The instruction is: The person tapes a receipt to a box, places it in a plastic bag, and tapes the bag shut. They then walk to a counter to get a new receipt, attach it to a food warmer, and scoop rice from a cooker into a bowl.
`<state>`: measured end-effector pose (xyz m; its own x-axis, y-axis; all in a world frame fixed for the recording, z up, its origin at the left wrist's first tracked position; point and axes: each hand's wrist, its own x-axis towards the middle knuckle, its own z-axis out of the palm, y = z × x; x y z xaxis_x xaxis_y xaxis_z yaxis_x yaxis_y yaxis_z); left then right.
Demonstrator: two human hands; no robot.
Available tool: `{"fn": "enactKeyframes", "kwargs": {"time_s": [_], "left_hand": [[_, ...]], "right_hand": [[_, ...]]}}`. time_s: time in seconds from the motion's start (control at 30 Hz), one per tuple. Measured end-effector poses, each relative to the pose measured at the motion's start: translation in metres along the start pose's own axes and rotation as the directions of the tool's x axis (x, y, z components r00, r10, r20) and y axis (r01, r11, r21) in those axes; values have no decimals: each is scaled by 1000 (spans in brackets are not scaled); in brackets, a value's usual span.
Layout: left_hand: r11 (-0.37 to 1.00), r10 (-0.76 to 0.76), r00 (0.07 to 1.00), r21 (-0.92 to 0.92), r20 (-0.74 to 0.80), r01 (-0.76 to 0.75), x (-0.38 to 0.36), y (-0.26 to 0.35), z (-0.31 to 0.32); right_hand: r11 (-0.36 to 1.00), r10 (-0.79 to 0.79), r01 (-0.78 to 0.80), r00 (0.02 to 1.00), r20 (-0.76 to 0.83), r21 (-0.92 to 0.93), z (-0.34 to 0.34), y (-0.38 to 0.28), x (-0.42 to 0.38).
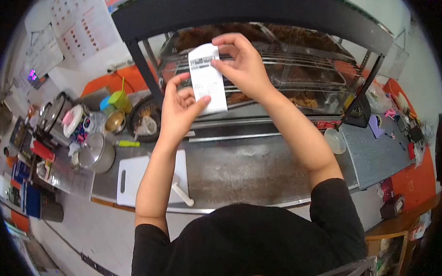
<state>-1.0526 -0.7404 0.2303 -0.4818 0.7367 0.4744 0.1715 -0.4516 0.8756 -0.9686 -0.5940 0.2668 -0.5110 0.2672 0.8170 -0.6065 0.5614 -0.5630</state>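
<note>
Your left hand (179, 110) and right hand (244, 68), fingers (201, 105) pinching a printed paper slip (211, 90) low and high, before a black-framed rack (264, 9), white cutting board (134, 171) on the table (244, 173).

We have the paper slip (216, 96) between our left hand (177, 112) and right hand (245, 69), before the rack (254, 11) at the back of the counter (249, 170), with the cutting board (133, 176) lying left under the knife (184, 195), the pot (99, 155) farther left and the tub (335, 141) at the right.
</note>
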Motion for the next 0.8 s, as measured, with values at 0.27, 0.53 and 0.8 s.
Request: {"fn": "enactKeyframes", "kwargs": {"time_s": [0.27,0.53,0.8], "left_hand": [[976,216,976,39,-8,-216,117,-9,-1],[954,261,959,121,109,-273,91,-10,-2],[948,242,949,158,202,-275,11,-21,-8]], "right_hand": [[576,-570,496,814,115,-649,-33,10,103],[341,-608,515,759,234,-787,-52,17,127],[92,-562,424,769,304,-901,-70,0,143]]}}
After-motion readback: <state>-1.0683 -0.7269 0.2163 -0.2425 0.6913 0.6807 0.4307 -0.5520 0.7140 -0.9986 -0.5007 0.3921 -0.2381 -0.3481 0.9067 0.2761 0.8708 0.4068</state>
